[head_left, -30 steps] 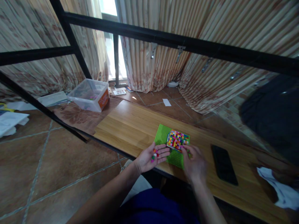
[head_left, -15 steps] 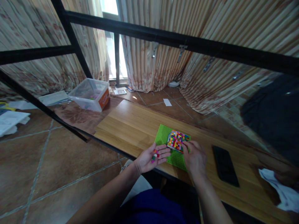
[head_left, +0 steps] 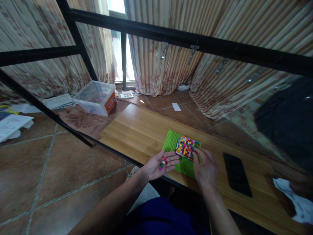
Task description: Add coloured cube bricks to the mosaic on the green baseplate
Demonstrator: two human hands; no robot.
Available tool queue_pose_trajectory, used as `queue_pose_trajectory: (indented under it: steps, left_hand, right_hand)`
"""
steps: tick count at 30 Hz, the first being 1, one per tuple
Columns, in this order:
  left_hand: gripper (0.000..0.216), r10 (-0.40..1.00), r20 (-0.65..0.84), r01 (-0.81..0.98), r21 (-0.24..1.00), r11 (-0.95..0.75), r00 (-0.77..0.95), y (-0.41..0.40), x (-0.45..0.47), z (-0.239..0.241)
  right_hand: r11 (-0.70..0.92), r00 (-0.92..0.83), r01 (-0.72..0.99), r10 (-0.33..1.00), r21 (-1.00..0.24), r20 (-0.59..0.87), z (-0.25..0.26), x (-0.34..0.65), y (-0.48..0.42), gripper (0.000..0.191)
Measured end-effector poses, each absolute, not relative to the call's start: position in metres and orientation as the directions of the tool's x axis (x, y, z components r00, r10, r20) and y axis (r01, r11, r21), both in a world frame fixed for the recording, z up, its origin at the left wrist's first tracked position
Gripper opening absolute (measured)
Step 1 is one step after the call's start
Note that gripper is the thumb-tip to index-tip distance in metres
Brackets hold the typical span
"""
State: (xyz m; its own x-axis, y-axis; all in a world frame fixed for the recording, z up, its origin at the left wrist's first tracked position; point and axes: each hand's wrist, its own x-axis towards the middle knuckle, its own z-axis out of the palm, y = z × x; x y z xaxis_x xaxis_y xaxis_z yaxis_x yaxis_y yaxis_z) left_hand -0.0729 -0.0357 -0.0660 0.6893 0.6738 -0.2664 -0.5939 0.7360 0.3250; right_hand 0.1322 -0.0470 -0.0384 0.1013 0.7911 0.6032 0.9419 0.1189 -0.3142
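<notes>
My left hand (head_left: 160,165) is palm up with its fingers stretched out. Several small toy bricks (head_left: 163,162) in pink, red, white, green and orange lie loose on it. The fingertips reach over a green studded baseplate (head_left: 170,142), beside a flat block of multicoloured toy bricks (head_left: 187,147) on that plate. At the block's right side is my right hand (head_left: 205,164), thumb and fingers bent together in a pinch against its top. Whatever those fingertips may hold is hidden.
Baseplate and black phone (head_left: 237,174) lie on a wooden bench (head_left: 132,130). A white cloth (head_left: 294,199) is at the right, near a dark shape. A clear plastic bin (head_left: 95,98) stands on the floor at left. Black metal rails (head_left: 146,27) cross in front of the curtains.
The view has shifted slightly. My right hand stays at the block's right side, its fingertips a little lower along the edge. My left hand still holds out the loose toy bricks.
</notes>
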Motion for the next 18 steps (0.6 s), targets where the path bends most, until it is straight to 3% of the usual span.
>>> queue_pose_trajectory:
  steps: [18]
  left_hand:
    - [0.047,0.671,-0.240,-0.590,0.334,0.735,0.701,-0.0349,-0.0733,-0.0685]
  right_hand:
    - [0.138,0.108,0.926,0.796,-0.352,0.596,-0.0439,0.1247,-0.0502,0.033]
